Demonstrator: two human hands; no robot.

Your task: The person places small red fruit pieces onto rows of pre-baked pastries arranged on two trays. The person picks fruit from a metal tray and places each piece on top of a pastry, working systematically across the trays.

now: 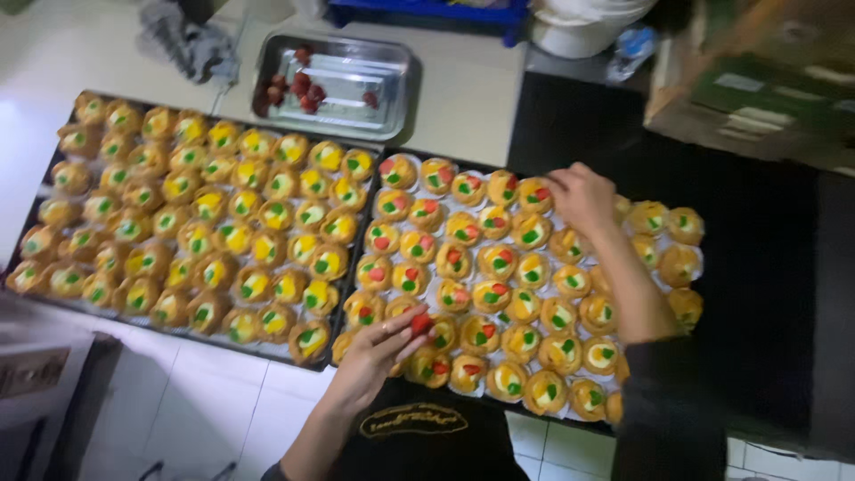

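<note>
Red strawberry piece (421, 322) sits pinched in our left hand (378, 352) above the right tray's (499, 405) tarts; our right hand (581, 198) pinches something hidden over far tarts (533, 198), the tray's near edge cut off.

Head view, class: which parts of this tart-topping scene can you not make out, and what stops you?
- Tarts under the right hand and forearm: hidden by them.
- What the right hand's grip holds: fingers point away, cannot tell.
- Red piece at the left hand fingertips: motion-blurred, its kind unclear.
- Right tray near edge: covered by the dark apron.
- Red fruit in the steel tray: too small and blurred to identify.
- Cardboard box: cut off by the frame edge.
</note>
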